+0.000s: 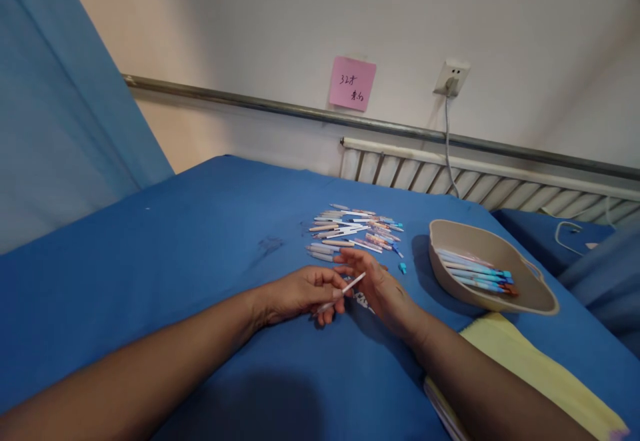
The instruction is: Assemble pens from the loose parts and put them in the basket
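My left hand is closed on a slim white pen, pinched between thumb and fingers and tilted up to the right. Close beside the pen's upper end is my right hand, its fingers stretched out and apart; whether it touches the pen I cannot tell. Just beyond both hands lies a loose spread of pens, white, beige, pink and blue. A small turquoise piece rests right of them. Some small black-and-white patterned thing shows partly behind my right hand.
On the right stands a beige basket with several pens in it. A yellow cloth or folder lies under my right forearm. Blue cloth covers the surface. Behind are a radiator, a rail and a plugged-in cable.
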